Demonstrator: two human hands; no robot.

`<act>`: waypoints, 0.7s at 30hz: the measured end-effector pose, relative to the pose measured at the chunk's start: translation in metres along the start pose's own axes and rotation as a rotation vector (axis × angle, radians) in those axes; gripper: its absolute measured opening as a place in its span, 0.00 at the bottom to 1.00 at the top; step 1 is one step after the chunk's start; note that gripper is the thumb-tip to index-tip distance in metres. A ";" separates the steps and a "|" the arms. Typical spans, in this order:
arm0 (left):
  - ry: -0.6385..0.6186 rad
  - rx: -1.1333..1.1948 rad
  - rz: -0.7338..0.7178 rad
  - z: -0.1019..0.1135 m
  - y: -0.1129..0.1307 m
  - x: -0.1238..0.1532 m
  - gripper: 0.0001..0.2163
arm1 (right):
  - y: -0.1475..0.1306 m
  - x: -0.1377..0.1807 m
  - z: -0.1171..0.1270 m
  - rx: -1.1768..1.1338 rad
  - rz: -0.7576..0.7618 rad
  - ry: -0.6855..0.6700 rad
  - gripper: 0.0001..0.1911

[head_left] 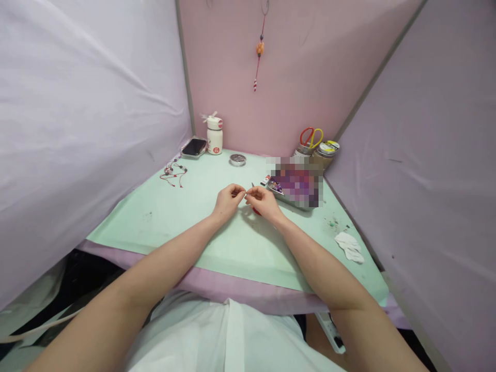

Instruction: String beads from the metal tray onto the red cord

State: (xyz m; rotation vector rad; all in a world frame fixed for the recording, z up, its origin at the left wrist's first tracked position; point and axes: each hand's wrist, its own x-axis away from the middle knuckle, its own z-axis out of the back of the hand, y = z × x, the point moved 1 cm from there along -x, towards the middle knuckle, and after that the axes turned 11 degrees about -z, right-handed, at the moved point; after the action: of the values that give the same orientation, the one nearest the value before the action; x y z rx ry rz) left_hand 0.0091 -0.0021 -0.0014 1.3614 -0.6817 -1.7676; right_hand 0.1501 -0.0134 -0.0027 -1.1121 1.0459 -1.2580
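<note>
Over the middle of the green-covered table, my left hand point(230, 199) and my right hand point(263, 200) meet at the fingertips. Both are closed in a pinch. Whatever lies between the fingers is too small to make out. A thin pointed tip shows just above my right hand, and I cannot tell what it belongs to. Partly hidden under that hand is a small red item point(256, 211). A metal tray point(289, 199) sits right beside my right hand, with purple beads at its near corner and the rest blurred out.
Along the back stand a white bottle point(215, 135), a phone point(194, 148), a round tin point(237, 159), a jar point(327, 151) and scissors point(312, 137) in a container. Left lies a beaded red cord point(174, 170); right, crumpled white tissue point(350, 247). A beaded cord point(259, 49) hangs on the pink wall.
</note>
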 end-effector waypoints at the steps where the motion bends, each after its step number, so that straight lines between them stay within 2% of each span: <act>1: 0.001 -0.008 -0.005 0.000 0.000 0.000 0.04 | 0.000 0.000 0.000 0.008 0.009 0.001 0.12; 8: 0.022 -0.042 -0.057 0.001 0.000 0.000 0.03 | -0.004 0.003 -0.002 0.052 0.091 -0.014 0.14; 12: 0.036 -0.030 -0.080 0.001 0.002 0.000 0.03 | -0.006 0.005 -0.001 -0.038 0.043 -0.072 0.12; 16: 0.035 -0.023 -0.108 0.001 0.004 0.001 0.03 | -0.001 0.001 0.001 -0.127 0.011 -0.063 0.12; 21: 0.007 0.002 -0.127 -0.001 0.003 0.001 0.03 | 0.001 0.000 0.002 -0.055 0.028 -0.075 0.11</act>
State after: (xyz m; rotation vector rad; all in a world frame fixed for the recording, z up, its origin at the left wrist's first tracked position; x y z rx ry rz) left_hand 0.0104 -0.0045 0.0001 1.4391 -0.6048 -1.8603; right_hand 0.1519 -0.0131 -0.0038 -1.1737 1.0412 -1.1630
